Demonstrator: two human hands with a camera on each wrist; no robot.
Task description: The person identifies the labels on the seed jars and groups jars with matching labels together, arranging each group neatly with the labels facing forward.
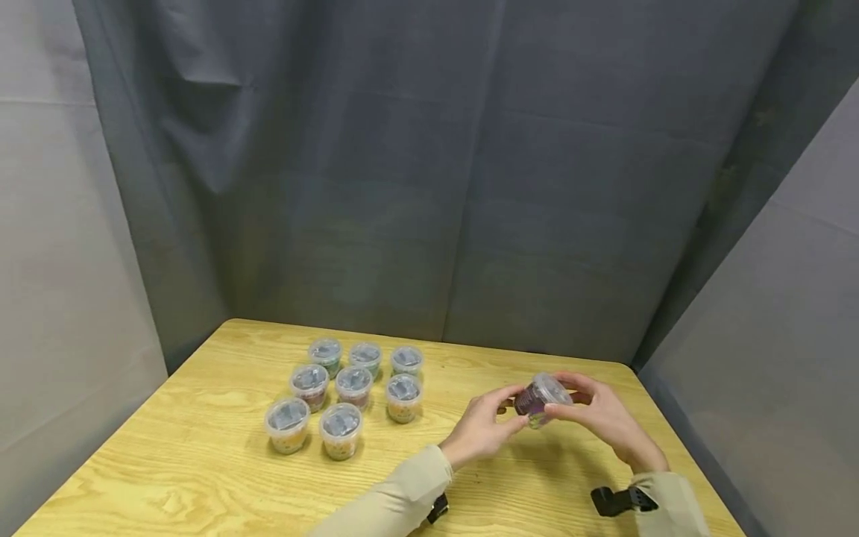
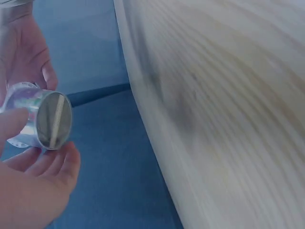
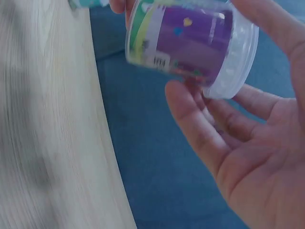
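Observation:
Both hands hold a small clear plastic tub [image 1: 532, 400] with a purple label above the right part of the table. The tub is tilted, its translucent lid [image 1: 553, 389] toward the right. My left hand [image 1: 485, 425] grips the base end between thumb and fingers. At the lid end, my right hand [image 1: 607, 418] has its thumb and fingers around the tub. Coloured hearts and a barcode show on the label [image 3: 190, 40] in the right wrist view. The left wrist view shows the tub's round bottom [image 2: 55, 120] with a pale strip across it.
Several similar lidded tubs stand upright in rows left of my hands, among them a purple-labelled tub [image 1: 310, 386], an orange-labelled tub [image 1: 341, 430] and a greenish tub [image 1: 365, 359]. They rest on a wooden table [image 1: 188, 440]. Dark curtains [image 1: 376, 186] hang behind it.

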